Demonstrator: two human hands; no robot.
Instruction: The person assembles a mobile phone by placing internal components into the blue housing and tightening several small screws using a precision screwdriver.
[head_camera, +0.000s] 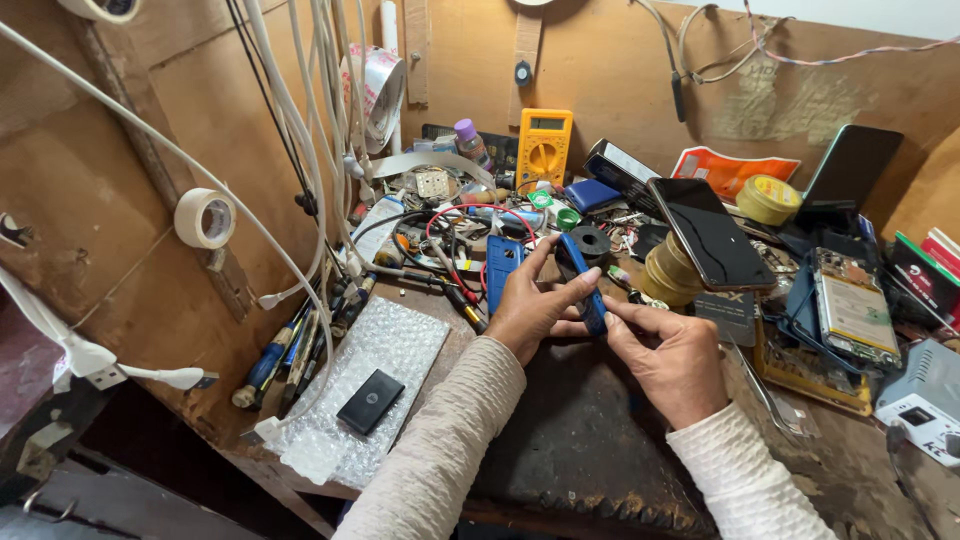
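Both of your hands are on one small thing — a blue phone that you hold up over the dark mat of the worktop. Your left hand wraps it from the left, with the thumb laid across its front and the fingers behind. Your right hand pinches its lower end between thumb and forefinger. So both hands are closed on it, none is free.

How far the work is, I judge only from what lies around: the phone is still in one piece in your grip, and I cannot tell if its back is already off. A flat blue part lies just beside your left hand, near the red wire — it may belong to the phone, but this is a guess. No tool is in either hand.

Further out, a small black piece rests on bubble wrap at the left, a yellow multimeter stands against the back wall, and a black smartphone leans on rolls of tape.
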